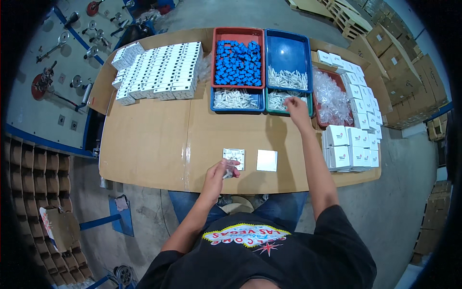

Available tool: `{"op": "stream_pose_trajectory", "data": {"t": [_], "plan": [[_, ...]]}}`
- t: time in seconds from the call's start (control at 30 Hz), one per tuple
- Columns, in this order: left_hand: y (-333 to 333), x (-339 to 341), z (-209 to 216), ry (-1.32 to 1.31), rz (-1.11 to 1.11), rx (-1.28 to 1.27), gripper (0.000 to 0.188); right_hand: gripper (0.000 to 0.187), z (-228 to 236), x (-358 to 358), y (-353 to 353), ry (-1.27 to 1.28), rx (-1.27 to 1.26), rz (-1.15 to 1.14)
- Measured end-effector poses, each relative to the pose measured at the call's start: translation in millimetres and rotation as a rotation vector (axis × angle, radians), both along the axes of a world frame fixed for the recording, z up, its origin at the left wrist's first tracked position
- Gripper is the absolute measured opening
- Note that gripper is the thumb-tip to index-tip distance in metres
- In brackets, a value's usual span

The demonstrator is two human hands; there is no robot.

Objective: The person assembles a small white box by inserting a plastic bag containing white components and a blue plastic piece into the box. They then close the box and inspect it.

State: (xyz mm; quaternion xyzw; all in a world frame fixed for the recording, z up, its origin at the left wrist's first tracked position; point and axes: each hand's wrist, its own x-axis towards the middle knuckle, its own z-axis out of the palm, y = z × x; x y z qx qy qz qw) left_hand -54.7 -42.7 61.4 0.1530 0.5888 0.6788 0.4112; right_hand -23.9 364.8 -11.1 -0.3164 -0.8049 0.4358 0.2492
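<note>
My left hand point(216, 172) is closed on a small clear plastic bag point(228, 172), near the table's front edge. Just beyond it lies a square white plate point(235, 155) with dark markings and openings, partly covered by the hand. To its right rests a plain white square plate point(267, 161). My right hand point(296, 107) reaches out to the green bin point(284, 112), which holds small white pieces point(277, 100). Its fingers are bent together above those pieces; whatever they grip is too small to make out.
A red bin point(239, 32) of blue parts and blue bins point(288, 43) of white pieces stand at the back. Stacked white boxes point(163, 67) fill the back left, more boxes point(353, 149) the right. A red bin of clear bags point(331, 98) sits between.
</note>
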Motion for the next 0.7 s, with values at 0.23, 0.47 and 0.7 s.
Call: {"op": "stream_pose_trajectory", "data": {"t": [0.23, 0.47, 0.7], "plan": [[-14.7, 3.4, -13.3, -0.167, 0.102, -0.03, 0.056, 0.024, -7.5, -50.5, 56.7, -0.189, 0.427, -0.294], [-18.0, -2.8, -10.3, -0.188, 0.07, -0.038, 0.054, 0.023, -3.0, -78.2, 61.6, -0.403, 0.274, -0.463], [-5.6, -13.0, -3.1, -0.394, 0.071, 0.117, 0.054, 0.023, -23.4, -67.5, 82.9, -0.155, 0.262, -0.451]]}}
